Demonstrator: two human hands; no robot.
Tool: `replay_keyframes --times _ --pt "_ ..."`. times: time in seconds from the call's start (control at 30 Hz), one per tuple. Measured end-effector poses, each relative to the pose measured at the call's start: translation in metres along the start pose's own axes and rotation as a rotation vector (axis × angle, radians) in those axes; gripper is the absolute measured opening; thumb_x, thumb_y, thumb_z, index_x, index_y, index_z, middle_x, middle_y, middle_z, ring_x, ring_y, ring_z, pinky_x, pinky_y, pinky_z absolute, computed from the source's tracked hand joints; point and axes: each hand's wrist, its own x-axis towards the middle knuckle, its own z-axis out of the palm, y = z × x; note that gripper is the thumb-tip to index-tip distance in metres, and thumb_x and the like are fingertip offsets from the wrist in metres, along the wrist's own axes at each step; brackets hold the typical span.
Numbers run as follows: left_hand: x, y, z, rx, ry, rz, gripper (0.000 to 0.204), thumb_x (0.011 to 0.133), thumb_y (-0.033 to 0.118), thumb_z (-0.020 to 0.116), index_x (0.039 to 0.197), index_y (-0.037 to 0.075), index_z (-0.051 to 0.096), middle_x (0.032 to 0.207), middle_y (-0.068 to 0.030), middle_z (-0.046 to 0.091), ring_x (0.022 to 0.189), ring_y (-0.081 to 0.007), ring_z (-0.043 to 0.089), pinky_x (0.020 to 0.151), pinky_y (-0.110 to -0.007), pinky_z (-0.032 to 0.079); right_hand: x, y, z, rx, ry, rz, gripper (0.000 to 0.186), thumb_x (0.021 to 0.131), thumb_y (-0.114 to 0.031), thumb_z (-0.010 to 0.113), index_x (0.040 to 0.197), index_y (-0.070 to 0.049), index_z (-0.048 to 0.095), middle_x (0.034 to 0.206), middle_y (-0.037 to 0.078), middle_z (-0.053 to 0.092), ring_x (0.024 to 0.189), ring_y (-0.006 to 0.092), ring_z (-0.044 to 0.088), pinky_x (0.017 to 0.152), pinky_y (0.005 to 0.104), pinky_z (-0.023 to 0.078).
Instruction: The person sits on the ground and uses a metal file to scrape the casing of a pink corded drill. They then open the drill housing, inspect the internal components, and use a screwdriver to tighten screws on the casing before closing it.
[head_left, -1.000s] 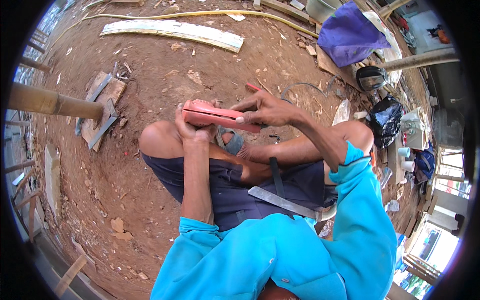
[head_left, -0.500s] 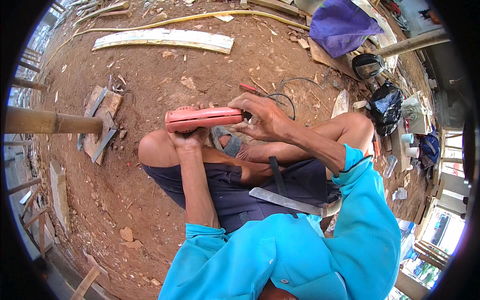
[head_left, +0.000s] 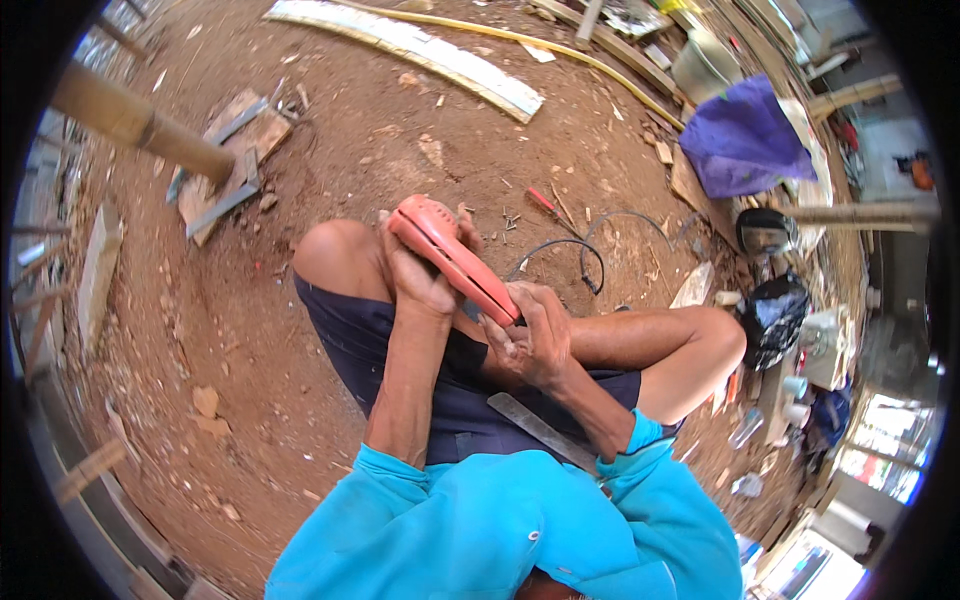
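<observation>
My left hand (head_left: 420, 275) cradles the vented upper end of a long pink plastic housing (head_left: 450, 255), its fingers wrapped round behind. My right hand (head_left: 532, 335) grips the lower, narrower end, which slants down toward my lap. A dark seam runs along the housing. Beyond it on the dirt lie a red-handled screwdriver (head_left: 542, 203), several small screws (head_left: 510, 222) and a looped black cable (head_left: 596, 275). A flat metal blade (head_left: 530, 425) rests across my dark shorts, between my forearms.
A bamboo post (head_left: 140, 125) stands on a board at the left. A white plank (head_left: 420, 55) and yellow hose (head_left: 560, 55) lie ahead. At the right are a purple cloth (head_left: 740, 140), a black face shield (head_left: 765, 232), a black plastic bag (head_left: 775, 315) and cups (head_left: 795, 410).
The pink housing has turned from level to diagonal, its right end brought down toward my lap with my right hand. My view has shifted, showing more of the ground screws and cable.
</observation>
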Motion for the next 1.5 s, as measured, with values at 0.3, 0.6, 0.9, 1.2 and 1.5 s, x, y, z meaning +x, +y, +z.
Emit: replay_keyframes --times 0.3,0.6,0.9,1.2,1.5 --pt "-0.005 -0.021 0.005 0.198 0.182 0.104 0.055 0.097 0.065 0.044 0.098 0.013 0.062 0.081 -0.0054 0.060 0.071 -0.0219 0.060 0.059 -0.037 0.053 0.042 -0.026 -0.025 0.158 -0.468 0.509 0.039 0.086 -0.026 0.080 0.112 -0.001 0.066 0.098 0.023 0.067 0.084 0.0429 0.065 0.073 0.0503 0.054" --pt "-0.001 -0.027 0.019 0.185 0.249 0.113 0.051 0.094 0.064 0.047 0.094 0.014 0.060 0.074 -0.0032 0.058 0.063 -0.0207 0.058 0.054 -0.035 0.049 0.026 -0.008 -0.004 -0.135 -0.373 0.046 0.033 0.090 -0.026 0.076 0.107 0.000 0.065 0.099 0.024 0.063 0.085 0.0456 0.061 0.073 0.0518 0.051" --pt "-0.011 -0.021 0.011 0.224 0.217 0.092 0.050 0.094 0.063 0.050 0.091 0.015 0.062 0.073 -0.0012 0.059 0.062 -0.0183 0.057 0.054 -0.032 0.048 0.029 -0.016 -0.010 -0.206 -0.526 -0.029 0.034 0.089 -0.026 0.074 0.111 -0.002 0.066 0.102 0.023 0.063 0.083 0.0420 0.062 0.075 0.0507 0.051" --pt "-0.040 -0.009 0.015 0.322 0.142 -0.104 0.060 0.087 0.071 0.061 0.110 0.016 0.066 0.078 -0.0062 0.065 0.057 -0.0205 0.059 0.049 -0.035 0.050 0.124 0.063 -0.071 0.139 0.393 0.521 0.054 0.108 -0.030 0.044 0.150 0.004 0.042 0.142 0.025 0.056 0.126 0.0291 0.057 0.108 0.0424 0.041" --pt "-0.041 -0.033 0.017 0.271 -0.023 -0.102 0.068 0.097 0.064 0.054 0.139 0.011 0.056 0.116 -0.0057 0.067 0.097 -0.0187 0.067 0.083 -0.033 0.059 0.076 0.031 0.021 0.164 -0.042 0.612 0.059 0.110 -0.036 0.042 0.155 0.002 0.038 0.150 0.023 0.050 0.134 0.0291 0.053 0.114 0.0434 0.038"
